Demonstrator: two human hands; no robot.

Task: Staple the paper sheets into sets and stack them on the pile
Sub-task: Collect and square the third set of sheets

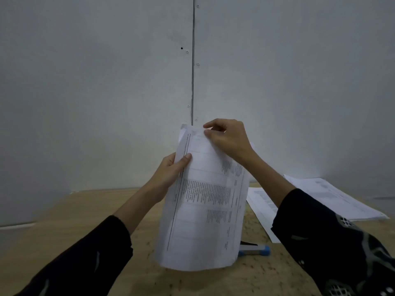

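A set of printed paper sheets (203,210) stands upright in the air in front of me, bottom edge curling just above the wooden table (85,221). My left hand (171,171) grips its left edge, thumb on the front. My right hand (226,137) pinches the top right corner between thumb and fingers. A blue and white stapler (255,249) lies on the table behind the sheets, mostly hidden by them. A pile of printed sheets (333,195) rests at the right, near the wall.
More printed paper (260,208) lies flat between the held sheets and the pile, partly covered by my right sleeve. A grey panelled wall (106,82) rises right behind the table. The table's left edge runs diagonally at the lower left.
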